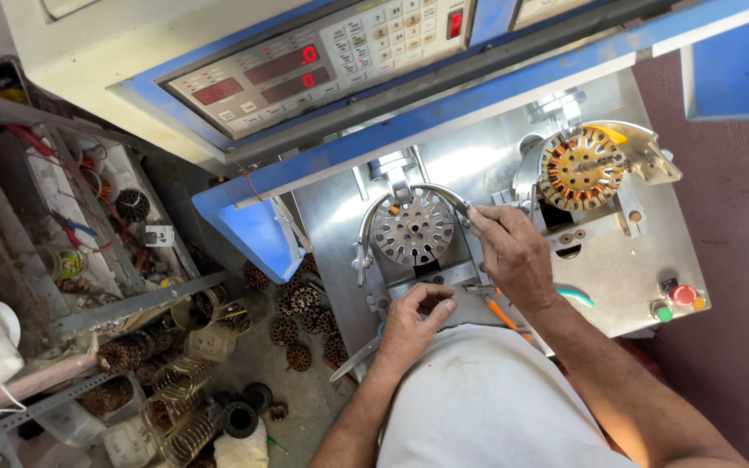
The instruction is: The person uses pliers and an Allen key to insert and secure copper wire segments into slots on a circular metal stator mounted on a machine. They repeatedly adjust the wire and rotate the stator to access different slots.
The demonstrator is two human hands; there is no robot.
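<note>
Nearest, the left hand rests curled on the worktop edge, gripping nothing I can make out. Just above it sits the bare slotted disc; the right hand pinches its clamp arm from the right.

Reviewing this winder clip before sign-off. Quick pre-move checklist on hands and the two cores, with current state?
1. Bare core seated in the left station: ok.
2. Wound core on the right station: ok.
3. Right hand at the left station's curved guide arm, fingers pinched there: ok; holding wire: cannot tell.
4. Left hand on the plate below the bare core: ok.
5. Scissors clear of the stations: ok.
6. Red button unobstructed: ok.
</note>
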